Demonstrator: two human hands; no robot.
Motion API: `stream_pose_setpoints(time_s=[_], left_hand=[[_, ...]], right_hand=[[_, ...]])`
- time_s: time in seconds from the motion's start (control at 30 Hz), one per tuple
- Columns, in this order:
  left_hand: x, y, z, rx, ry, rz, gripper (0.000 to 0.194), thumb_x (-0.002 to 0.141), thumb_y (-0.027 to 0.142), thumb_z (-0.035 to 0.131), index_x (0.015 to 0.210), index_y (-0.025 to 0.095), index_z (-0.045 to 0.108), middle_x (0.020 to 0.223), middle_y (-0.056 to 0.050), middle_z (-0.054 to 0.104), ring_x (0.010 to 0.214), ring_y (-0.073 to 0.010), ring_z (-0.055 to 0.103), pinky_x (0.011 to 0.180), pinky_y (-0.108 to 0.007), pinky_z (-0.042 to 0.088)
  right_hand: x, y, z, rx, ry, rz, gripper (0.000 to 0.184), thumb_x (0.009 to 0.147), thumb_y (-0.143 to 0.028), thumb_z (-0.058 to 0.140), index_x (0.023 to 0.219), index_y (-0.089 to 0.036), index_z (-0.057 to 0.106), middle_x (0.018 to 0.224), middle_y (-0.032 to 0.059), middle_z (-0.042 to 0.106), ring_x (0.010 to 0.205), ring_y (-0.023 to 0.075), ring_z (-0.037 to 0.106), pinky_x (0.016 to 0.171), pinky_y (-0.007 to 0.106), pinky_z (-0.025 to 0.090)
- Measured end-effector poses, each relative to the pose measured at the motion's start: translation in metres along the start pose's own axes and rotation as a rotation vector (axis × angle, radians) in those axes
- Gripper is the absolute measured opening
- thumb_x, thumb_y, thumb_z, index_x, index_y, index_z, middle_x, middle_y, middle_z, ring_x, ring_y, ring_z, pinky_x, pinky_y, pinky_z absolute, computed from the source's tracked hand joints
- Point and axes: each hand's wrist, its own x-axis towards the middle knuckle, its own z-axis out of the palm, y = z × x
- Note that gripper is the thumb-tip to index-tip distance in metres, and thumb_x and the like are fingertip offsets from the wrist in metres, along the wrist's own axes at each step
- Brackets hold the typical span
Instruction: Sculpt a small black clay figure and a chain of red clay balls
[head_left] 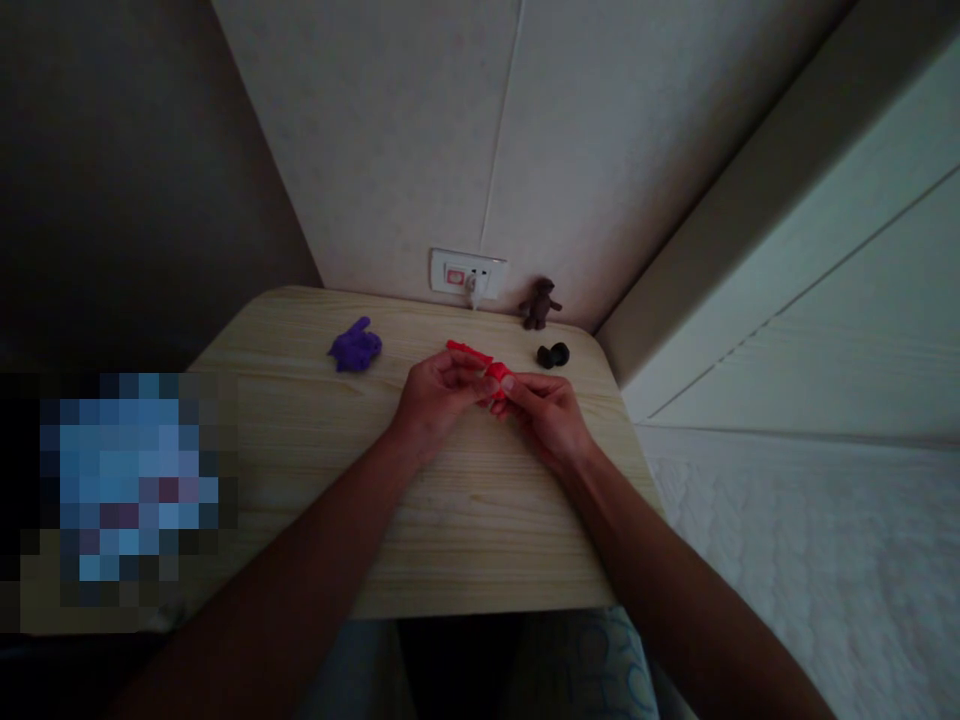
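Note:
Between my two hands, above the middle of the wooden table, is a small lump of red modelling clay (498, 372). My left hand (444, 392) pinches it from the left with thumb and fingers. From the right, my right hand (546, 408) has its thumb pressed on the same lump, its other fingers curled beneath. The fingers partly cover the lump, so its full shape is hidden. Just behind my left fingers lies a thin red clay strip (469, 351) on the tabletop.
On the table (315, 420) sit a purple clay figure (355, 347) at left, a brown clay figure (538, 304) at the back right and a black clay piece (553, 355) before it. A wall socket (466, 274) with a plug stands behind. A blurred-out patch covers the lower left.

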Motion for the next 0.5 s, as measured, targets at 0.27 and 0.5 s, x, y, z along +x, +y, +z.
stream_pose_setpoints(time_s=[0.27, 0.5], left_hand=[[0.001, -0.006, -0.001, 0.027, -0.057, -0.012, 0.028, 0.068, 0.033, 0.094, 0.090, 0.018, 0.086, 0.086, -0.007, 0.081, 0.076, -0.0172, 0.070, 0.079, -0.033, 0.056], [0.003, -0.003, 0.001, 0.173, 0.007, 0.118, 0.026, 0.071, 0.035, 0.092, 0.089, 0.018, 0.085, 0.095, -0.008, 0.082, 0.090, -0.0210, 0.075, 0.090, -0.034, 0.057]], right_hand=[[0.005, 0.004, -0.001, 0.060, 0.038, 0.031, 0.035, 0.061, -0.049, 0.097, 0.065, -0.021, 0.078, 0.062, 0.0014, 0.073, 0.053, 0.0132, 0.062, 0.052, 0.027, 0.054], [0.006, 0.010, -0.004, -0.053, 0.175, -0.151, 0.035, 0.069, -0.042, 0.095, 0.098, -0.027, 0.084, 0.082, -0.0005, 0.077, 0.058, 0.0118, 0.065, 0.056, 0.028, 0.058]])
